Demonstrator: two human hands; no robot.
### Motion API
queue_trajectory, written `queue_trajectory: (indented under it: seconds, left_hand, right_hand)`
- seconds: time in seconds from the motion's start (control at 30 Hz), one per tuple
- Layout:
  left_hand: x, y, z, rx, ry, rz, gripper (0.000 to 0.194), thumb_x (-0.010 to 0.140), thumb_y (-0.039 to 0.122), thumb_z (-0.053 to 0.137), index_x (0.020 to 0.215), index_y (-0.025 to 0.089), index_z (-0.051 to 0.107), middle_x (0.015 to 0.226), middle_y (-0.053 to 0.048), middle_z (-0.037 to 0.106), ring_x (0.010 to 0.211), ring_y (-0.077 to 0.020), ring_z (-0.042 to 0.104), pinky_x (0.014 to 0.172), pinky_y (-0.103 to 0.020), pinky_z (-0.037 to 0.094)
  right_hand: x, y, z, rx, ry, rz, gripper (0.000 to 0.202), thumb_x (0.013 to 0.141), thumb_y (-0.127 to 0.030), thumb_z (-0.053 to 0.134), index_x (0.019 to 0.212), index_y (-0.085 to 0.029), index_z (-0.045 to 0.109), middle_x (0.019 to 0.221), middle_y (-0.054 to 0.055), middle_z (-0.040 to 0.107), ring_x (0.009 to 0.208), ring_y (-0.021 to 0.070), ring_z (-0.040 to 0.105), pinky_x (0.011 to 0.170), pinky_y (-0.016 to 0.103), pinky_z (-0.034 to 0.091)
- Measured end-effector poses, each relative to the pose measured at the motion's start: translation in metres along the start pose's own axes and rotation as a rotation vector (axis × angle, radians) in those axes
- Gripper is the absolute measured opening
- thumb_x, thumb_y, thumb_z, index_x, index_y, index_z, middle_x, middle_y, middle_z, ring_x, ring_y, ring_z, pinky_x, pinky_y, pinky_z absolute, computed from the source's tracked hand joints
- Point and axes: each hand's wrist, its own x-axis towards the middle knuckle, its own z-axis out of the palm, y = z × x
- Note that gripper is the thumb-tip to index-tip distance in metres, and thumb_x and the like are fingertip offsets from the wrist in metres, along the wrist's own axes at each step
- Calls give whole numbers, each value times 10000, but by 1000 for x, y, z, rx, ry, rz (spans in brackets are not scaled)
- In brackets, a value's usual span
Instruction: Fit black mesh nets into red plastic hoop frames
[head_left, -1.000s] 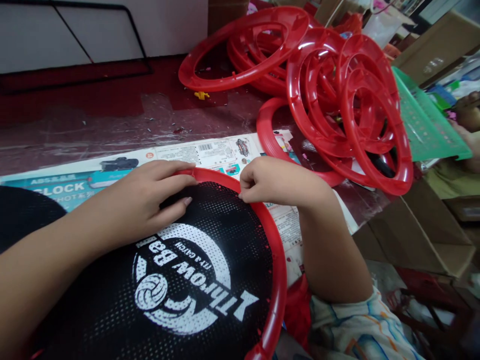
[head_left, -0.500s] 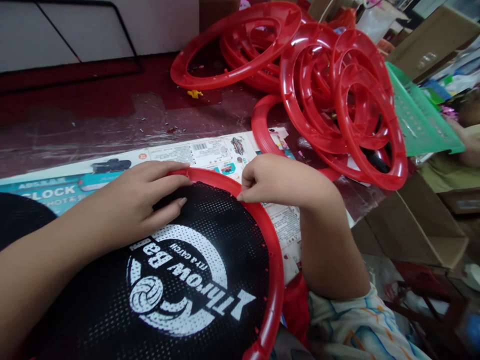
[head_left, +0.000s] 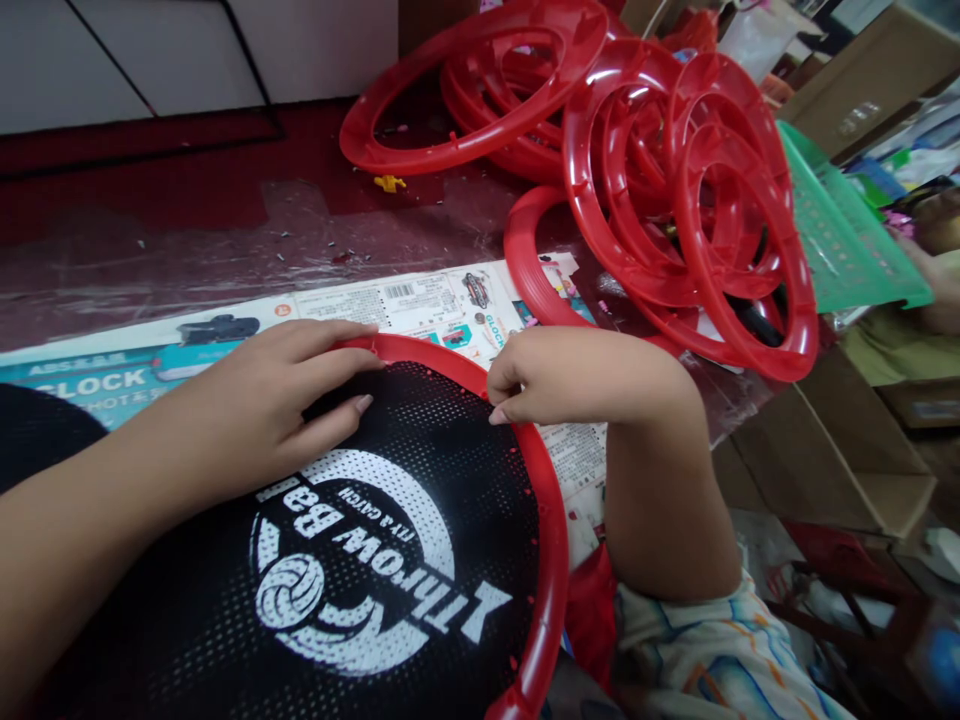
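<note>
A black mesh disc [head_left: 465,500] with white printed lettering lies inside a red ring [head_left: 553,540] in front of me. My left hand [head_left: 307,390] rests on the upper left of the disc, fingers apart, with its fingertips on the mesh and the ring's edge. At the upper right of the rim, my right hand [head_left: 532,378] is bent down with its fingers curled together against the ring and mesh edge. Whatever its fingertips pinch there is too small to make out.
Several loose red rings [head_left: 585,190] are piled at the back right, beside a green basket [head_left: 840,225]. Printed cardboard [head_left: 337,305] lies under the disc. A small yellow piece [head_left: 389,183] is on the table. Cardboard boxes [head_left: 847,450] stand right; another person's arm [head_left: 945,290] shows.
My right hand has moved a little right and down along the rim. My left hand has stayed in about the same place.
</note>
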Motion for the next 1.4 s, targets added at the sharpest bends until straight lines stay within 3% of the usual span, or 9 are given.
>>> queue_trajectory:
  seconds: [0.2, 0.43, 0.63, 0.9, 1.0, 1.13, 1.23, 1.33, 1.4]
  left_hand:
    - [0, -5, 7, -44, 99, 21, 297, 956, 311, 410, 1140, 157, 584, 1260, -160, 557, 1153, -316, 545, 966, -494, 462]
    - [-1, -5, 8, -77, 95, -19, 301, 939, 331, 418, 1135, 193, 600, 1282, -134, 560, 1169, -300, 545, 993, -473, 453]
    - [0, -5, 8, -62, 120, 16, 330, 934, 305, 429, 1126, 119, 623, 1244, -184, 574, 1135, -334, 558, 958, -492, 463]
    - [-1, -6, 9, -68, 102, 7, 332, 934, 314, 434, 1140, 130, 618, 1261, -180, 570, 1147, -335, 554, 966, -502, 457]
    - [0, -6, 8, -58, 105, 5, 336, 941, 316, 424, 1144, 131, 617, 1260, -174, 574, 1149, -319, 554, 977, -488, 461]
    - [1, -6, 9, -59, 112, -6, 356, 944, 334, 426, 1149, 130, 634, 1265, -175, 588, 1168, -312, 548, 1011, -505, 445]
    - [2, -6, 14, -89, 105, -28, 377, 936, 353, 442, 1182, 157, 650, 1305, -163, 592, 1214, -320, 531, 1055, -541, 406]
    - [5, -6, 12, -177, 126, -116, 435, 931, 422, 430, 1219, 174, 642, 1350, -145, 585, 1270, -310, 504, 1100, -529, 370]
    - [7, -7, -2, -264, 188, -235, 498, 914, 487, 430, 1227, 158, 633, 1353, -143, 592, 1302, -306, 484, 1123, -505, 351]
  right_hand:
    - [1, 8, 1, 36, 8, 20, 155, 829, -209, 628, 682, -166, 651, 584, -36, 560, 534, 90, 435, 538, 269, 287]
    - [0, 4, 0, 21, 18, 77, 179, 814, -221, 620, 646, -166, 645, 559, -33, 547, 518, 93, 440, 537, 278, 287]
    - [-1, 0, 0, 37, 54, 72, 181, 779, -216, 600, 607, -167, 617, 529, -36, 505, 501, 92, 415, 528, 279, 293]
    - [4, -2, 0, 24, -18, 88, 167, 705, -189, 589, 544, -175, 549, 469, -47, 459, 465, 91, 403, 485, 278, 284]
    - [1, 0, 0, 63, 112, 118, 78, 697, -169, 586, 636, -165, 636, 547, -31, 549, 516, 98, 457, 514, 264, 310]
    - [1, -6, 4, 143, 489, -37, 197, 774, -127, 562, 868, -147, 734, 815, 23, 687, 737, 123, 567, 665, 237, 386]
    - [10, -16, 11, 78, 502, -121, 204, 833, -152, 576, 933, -131, 753, 915, 68, 710, 854, 154, 594, 769, 248, 397]
    - [21, -23, 19, 58, 472, -16, 183, 857, -222, 616, 943, -139, 754, 885, 75, 717, 815, 164, 601, 739, 258, 397]
    - [27, -24, 22, 72, 493, 32, 163, 861, -212, 606, 900, -144, 749, 849, 66, 716, 764, 154, 603, 701, 252, 395]
